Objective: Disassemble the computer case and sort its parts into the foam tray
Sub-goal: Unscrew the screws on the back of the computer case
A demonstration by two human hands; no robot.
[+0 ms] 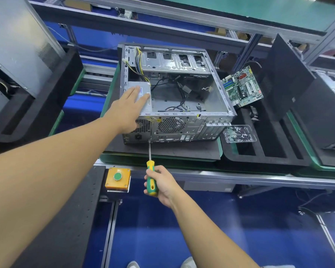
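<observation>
Left hand (pixel 128 108) flat on power supply (pixel 138 85) in computer case (pixel 182 129); right hand (pixel 162 182) grips screwdriver (pixel 150 166), tip at rear.

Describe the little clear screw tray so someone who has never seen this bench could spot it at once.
Start at the open computer case at the centre. Off its near right corner, on the black foam tray and nearer than the green motherboard, lies a clear plastic tray. It is the only see-through thing there, with small screws scattered inside.
</observation>
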